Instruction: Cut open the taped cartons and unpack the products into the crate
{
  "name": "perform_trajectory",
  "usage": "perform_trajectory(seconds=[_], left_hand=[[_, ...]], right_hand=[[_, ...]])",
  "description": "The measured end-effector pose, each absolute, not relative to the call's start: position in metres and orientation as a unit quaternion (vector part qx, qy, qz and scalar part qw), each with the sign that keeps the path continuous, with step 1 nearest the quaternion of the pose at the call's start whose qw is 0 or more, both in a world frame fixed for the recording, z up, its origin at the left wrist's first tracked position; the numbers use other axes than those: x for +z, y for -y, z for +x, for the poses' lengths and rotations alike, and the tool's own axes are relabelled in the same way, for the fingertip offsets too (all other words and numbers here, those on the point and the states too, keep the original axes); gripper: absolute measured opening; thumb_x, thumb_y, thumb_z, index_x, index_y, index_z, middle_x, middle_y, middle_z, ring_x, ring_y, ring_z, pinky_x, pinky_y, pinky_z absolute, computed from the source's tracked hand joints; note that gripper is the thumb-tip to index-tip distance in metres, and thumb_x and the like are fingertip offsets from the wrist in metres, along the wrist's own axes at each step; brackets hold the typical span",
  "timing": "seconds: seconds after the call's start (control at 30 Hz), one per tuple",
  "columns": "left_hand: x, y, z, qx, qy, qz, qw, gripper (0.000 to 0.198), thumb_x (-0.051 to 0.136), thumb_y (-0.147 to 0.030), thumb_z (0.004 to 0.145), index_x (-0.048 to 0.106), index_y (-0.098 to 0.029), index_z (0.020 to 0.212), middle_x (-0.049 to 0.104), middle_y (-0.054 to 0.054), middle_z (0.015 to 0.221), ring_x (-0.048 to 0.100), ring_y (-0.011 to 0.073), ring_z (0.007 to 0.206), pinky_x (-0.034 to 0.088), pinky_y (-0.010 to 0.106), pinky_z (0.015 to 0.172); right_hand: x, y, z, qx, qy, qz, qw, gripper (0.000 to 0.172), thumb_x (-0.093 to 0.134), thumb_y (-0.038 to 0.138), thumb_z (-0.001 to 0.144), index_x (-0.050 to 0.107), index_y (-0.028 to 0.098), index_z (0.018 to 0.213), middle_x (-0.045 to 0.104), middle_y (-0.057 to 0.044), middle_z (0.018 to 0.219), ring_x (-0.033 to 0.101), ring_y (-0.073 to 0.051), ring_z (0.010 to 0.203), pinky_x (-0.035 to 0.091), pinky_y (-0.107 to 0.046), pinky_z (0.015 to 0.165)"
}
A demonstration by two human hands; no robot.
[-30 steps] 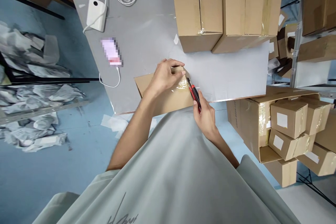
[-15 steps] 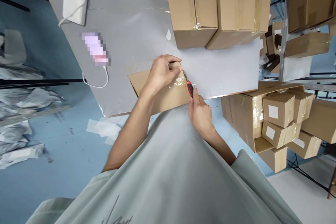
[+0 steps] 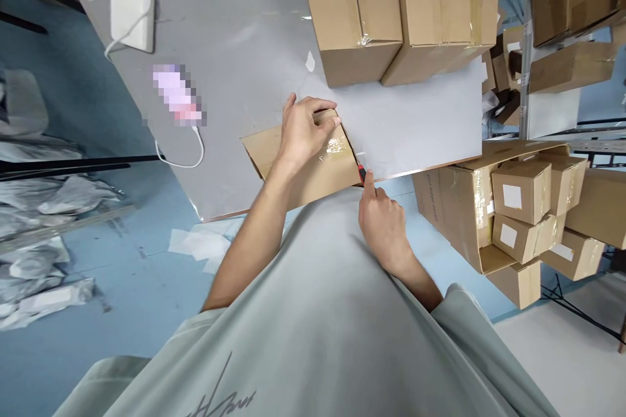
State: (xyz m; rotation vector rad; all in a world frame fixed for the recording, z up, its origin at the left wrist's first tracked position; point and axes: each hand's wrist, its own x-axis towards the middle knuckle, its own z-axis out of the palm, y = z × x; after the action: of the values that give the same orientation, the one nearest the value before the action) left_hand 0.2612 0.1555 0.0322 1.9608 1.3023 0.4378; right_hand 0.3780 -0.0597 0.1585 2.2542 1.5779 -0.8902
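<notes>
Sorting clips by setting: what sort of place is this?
Probably a packing area: large cartons stand on the table, small boxes crowd an open carton, and the right hand holds a cutter.

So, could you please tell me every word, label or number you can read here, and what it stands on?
No text is legible.
Grey shirt: dark script, unreadable.
Large open carton: printed side text, too blurred.
White labels on small cartons: too small to read.
Pixelated phone: unreadable.
Taped box, red cutter: none visible.
</notes>
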Motion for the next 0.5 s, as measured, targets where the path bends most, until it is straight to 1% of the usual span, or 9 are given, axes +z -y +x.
perform_trajectory(seconds=[0.1, 0.13, 0.2, 0.23, 0.27, 0.3, 0.33, 0.4, 0.5], left_hand=[[0.044, -0.147, 0.254, 0.189, -0.506, 0.767, 0.347, 0.034, 0.074, -0.045, 0.106, 0.078, -0.031, 0.137, 0.081, 0.005, 0.147, 0.073, 0.0314, 0.143, 0.013, 0.067, 0.151], [0.051, -0.139, 0.249, 0.198, -0.515, 0.764, 0.334, 0.040, 0.073, -0.048, 0.108, 0.075, -0.033, 0.145, 0.077, 0.006, 0.156, 0.068, 0.0325, 0.152, 0.011, 0.065, 0.151], [0.063, -0.115, 0.234, 0.214, -0.553, 0.749, 0.297, 0.053, 0.068, -0.055, 0.111, 0.065, -0.037, 0.161, 0.062, 0.007, 0.174, 0.046, 0.0346, 0.173, 0.006, 0.064, 0.151], [0.068, -0.100, 0.226, 0.218, -0.578, 0.736, 0.277, 0.059, 0.066, -0.058, 0.112, 0.059, -0.039, 0.168, 0.053, 0.007, 0.183, 0.032, 0.0354, 0.180, 0.003, 0.066, 0.150], [0.070, -0.084, 0.216, 0.218, -0.603, 0.722, 0.260, 0.066, 0.064, -0.061, 0.113, 0.052, -0.041, 0.174, 0.042, 0.007, 0.190, 0.018, 0.0369, 0.185, -0.001, 0.068, 0.149], [0.069, -0.068, 0.207, 0.214, -0.627, 0.707, 0.249, 0.073, 0.063, -0.064, 0.112, 0.044, -0.040, 0.179, 0.031, 0.008, 0.195, 0.006, 0.0391, 0.186, -0.003, 0.072, 0.147], [0.066, -0.054, 0.197, 0.205, -0.648, 0.692, 0.245, 0.080, 0.062, -0.067, 0.112, 0.038, -0.039, 0.183, 0.022, 0.011, 0.198, -0.002, 0.0416, 0.186, -0.005, 0.076, 0.145], [0.054, -0.033, 0.176, 0.187, -0.678, 0.664, 0.252, 0.090, 0.060, -0.071, 0.111, 0.030, -0.034, 0.187, 0.014, 0.016, 0.199, -0.007, 0.0460, 0.185, -0.003, 0.081, 0.143], [0.035, -0.024, 0.141, 0.181, -0.701, 0.642, 0.251, 0.091, 0.059, -0.072, 0.110, 0.030, -0.031, 0.187, 0.020, 0.019, 0.196, 0.001, 0.0467, 0.185, 0.007, 0.079, 0.145]], right_hand=[[0.158, 0.077, 0.395, -0.297, -0.528, 0.796, 0.013, 0.064, 0.046, 0.017, 0.114, 0.049, 0.013, 0.177, 0.086, -0.013, 0.102, 0.080, -0.026, 0.077, 0.059, -0.031, 0.068], [0.152, 0.080, 0.404, -0.288, -0.513, 0.807, -0.044, 0.062, 0.046, 0.025, 0.115, 0.052, 0.014, 0.176, 0.086, -0.013, 0.104, 0.080, -0.027, 0.079, 0.058, -0.032, 0.069], [0.126, 0.078, 0.425, -0.278, -0.466, 0.824, -0.163, 0.057, 0.047, 0.044, 0.116, 0.063, 0.017, 0.164, 0.086, -0.012, 0.107, 0.078, -0.027, 0.082, 0.057, -0.033, 0.073], [0.107, 0.072, 0.435, -0.289, -0.437, 0.824, -0.216, 0.055, 0.049, 0.053, 0.115, 0.070, 0.019, 0.153, 0.086, -0.011, 0.105, 0.077, -0.027, 0.083, 0.057, -0.033, 0.075], [0.084, 0.064, 0.445, -0.314, -0.405, 0.819, -0.259, 0.053, 0.051, 0.061, 0.113, 0.076, 0.020, 0.136, 0.083, -0.008, 0.097, 0.074, -0.025, 0.081, 0.056, -0.032, 0.075], [0.059, 0.054, 0.454, -0.352, -0.368, 0.809, -0.293, 0.053, 0.054, 0.067, 0.109, 0.077, 0.020, 0.117, 0.079, -0.006, 0.088, 0.069, -0.023, 0.075, 0.054, -0.031, 0.072], [0.034, 0.042, 0.460, -0.394, -0.327, 0.798, -0.318, 0.052, 0.058, 0.070, 0.105, 0.074, 0.021, 0.105, 0.074, -0.003, 0.082, 0.064, -0.020, 0.070, 0.052, -0.030, 0.068], [-0.013, 0.019, 0.467, -0.461, -0.265, 0.774, -0.343, 0.049, 0.066, 0.072, 0.098, 0.066, 0.023, 0.095, 0.067, 0.001, 0.076, 0.057, -0.017, 0.066, 0.048, -0.029, 0.065], [-0.061, -0.012, 0.463, -0.494, -0.273, 0.749, -0.347, 0.051, 0.070, 0.074, 0.095, 0.061, 0.024, 0.094, 0.060, 0.006, 0.073, 0.052, -0.015, 0.071, 0.046, -0.027, 0.068]])
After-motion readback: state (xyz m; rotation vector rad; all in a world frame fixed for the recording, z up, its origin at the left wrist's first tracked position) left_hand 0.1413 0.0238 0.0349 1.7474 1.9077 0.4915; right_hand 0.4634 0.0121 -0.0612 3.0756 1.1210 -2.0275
